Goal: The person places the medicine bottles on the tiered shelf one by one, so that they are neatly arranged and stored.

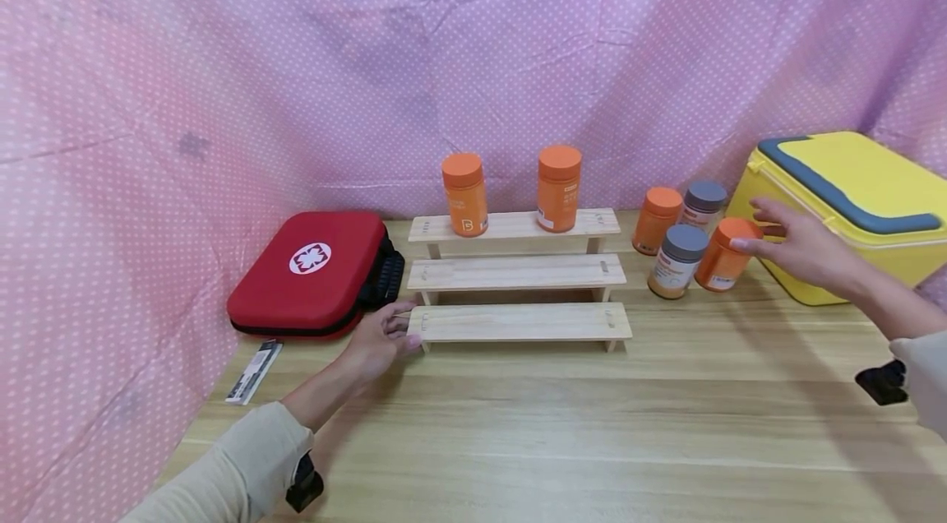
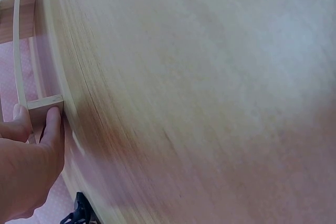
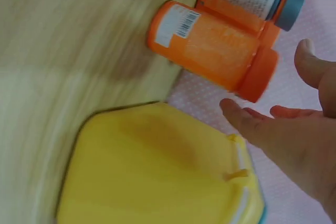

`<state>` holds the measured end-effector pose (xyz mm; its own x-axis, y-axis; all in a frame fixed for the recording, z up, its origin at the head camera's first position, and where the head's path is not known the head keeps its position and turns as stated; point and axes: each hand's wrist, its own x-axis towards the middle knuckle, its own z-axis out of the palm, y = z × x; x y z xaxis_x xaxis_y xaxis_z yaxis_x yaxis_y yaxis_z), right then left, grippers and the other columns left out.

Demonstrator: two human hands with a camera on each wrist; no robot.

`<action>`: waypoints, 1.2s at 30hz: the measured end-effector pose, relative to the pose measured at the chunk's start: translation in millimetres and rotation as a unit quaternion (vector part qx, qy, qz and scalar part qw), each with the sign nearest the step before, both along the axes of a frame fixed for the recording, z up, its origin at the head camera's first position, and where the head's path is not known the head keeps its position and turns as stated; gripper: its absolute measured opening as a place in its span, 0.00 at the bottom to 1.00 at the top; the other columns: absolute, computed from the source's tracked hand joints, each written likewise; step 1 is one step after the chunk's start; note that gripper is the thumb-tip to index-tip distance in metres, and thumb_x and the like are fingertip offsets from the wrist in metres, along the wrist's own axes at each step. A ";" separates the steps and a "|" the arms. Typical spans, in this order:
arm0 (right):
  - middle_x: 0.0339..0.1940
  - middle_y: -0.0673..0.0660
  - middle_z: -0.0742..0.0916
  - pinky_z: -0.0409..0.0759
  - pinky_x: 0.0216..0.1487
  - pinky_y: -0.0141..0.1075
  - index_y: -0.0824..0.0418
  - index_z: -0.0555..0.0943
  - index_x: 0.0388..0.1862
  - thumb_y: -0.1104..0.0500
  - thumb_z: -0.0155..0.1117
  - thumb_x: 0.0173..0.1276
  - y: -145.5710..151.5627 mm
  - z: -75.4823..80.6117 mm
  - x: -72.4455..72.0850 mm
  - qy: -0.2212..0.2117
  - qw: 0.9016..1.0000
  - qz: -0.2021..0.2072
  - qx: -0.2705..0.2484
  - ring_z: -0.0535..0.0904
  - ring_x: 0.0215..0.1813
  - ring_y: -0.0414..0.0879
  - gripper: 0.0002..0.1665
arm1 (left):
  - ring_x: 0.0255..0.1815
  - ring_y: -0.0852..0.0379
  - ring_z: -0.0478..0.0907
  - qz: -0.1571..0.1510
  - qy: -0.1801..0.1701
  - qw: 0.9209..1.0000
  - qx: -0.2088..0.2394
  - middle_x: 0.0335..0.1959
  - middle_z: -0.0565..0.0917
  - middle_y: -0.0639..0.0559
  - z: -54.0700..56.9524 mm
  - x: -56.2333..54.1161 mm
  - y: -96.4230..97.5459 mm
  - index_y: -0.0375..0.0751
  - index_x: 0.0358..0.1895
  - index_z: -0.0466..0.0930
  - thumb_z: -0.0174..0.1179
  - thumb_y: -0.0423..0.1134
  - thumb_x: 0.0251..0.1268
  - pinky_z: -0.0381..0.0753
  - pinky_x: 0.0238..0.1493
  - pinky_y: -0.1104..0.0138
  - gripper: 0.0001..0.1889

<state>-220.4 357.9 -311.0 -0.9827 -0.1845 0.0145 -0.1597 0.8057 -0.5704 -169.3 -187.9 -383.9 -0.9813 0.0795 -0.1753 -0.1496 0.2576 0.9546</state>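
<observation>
A three-tier wooden shelf rack (image 1: 518, 321) stands mid-table. My left hand (image 1: 379, 342) grips the left end of its lowest tier; the left wrist view shows the thumb at the board and a finger against the support leg (image 2: 44, 109). At the right, my right hand (image 1: 802, 250) spreads thumb and fingers around the lid of an upright orange jar (image 1: 727, 256). In the right wrist view the fingertips (image 3: 229, 104) are close beside that lid, nothing gripped. Next to this jar stand two grey-lidded jars (image 1: 676, 264) and another orange jar (image 1: 657, 220).
Two orange jars (image 1: 464, 198) stand apart on the top tier. A yellow box with a blue-grey handle (image 1: 851, 215) sits right of the loose jars. A red zip case (image 1: 307, 272) and a small flat white packet (image 1: 254, 372) lie at the left. Pink dotted cloth (image 1: 370, 54) hangs behind.
</observation>
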 end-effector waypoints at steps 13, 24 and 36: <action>0.52 0.72 0.77 0.70 0.34 0.19 0.72 0.63 0.65 0.56 0.56 0.74 6.8 -25.7 -3.7 0.043 0.999 0.011 -0.024 0.72 0.42 0.32 0.29 | 0.49 0.48 0.78 0.002 -0.001 1.000 0.001 0.55 0.76 0.28 0.3 0.6 0.7 0.26 0.67 0.62 0.55 0.16 0.59 0.83 0.47 0.67 0.30; 0.53 0.76 0.74 0.69 0.33 0.19 0.76 0.58 0.66 0.56 0.53 0.75 6.3 -31.0 -7.2 0.043 0.999 -0.004 -0.032 0.74 0.47 0.56 0.32 | 0.49 0.48 0.78 0.005 -0.004 1.000 -0.001 0.54 0.77 0.29 0.8 0.8 2.1 0.27 0.67 0.62 0.56 0.16 0.60 0.83 0.47 0.66 0.30; 0.49 0.73 0.77 0.71 0.32 0.20 0.74 0.62 0.64 0.58 0.58 0.72 6.5 -30.4 3.4 0.076 0.997 -0.006 -0.026 0.71 0.37 0.34 0.30 | 0.50 0.48 0.79 0.000 0.001 1.000 -0.011 0.54 0.77 0.29 2.4 1.6 1.5 0.27 0.67 0.63 0.57 0.17 0.60 0.82 0.44 0.70 0.30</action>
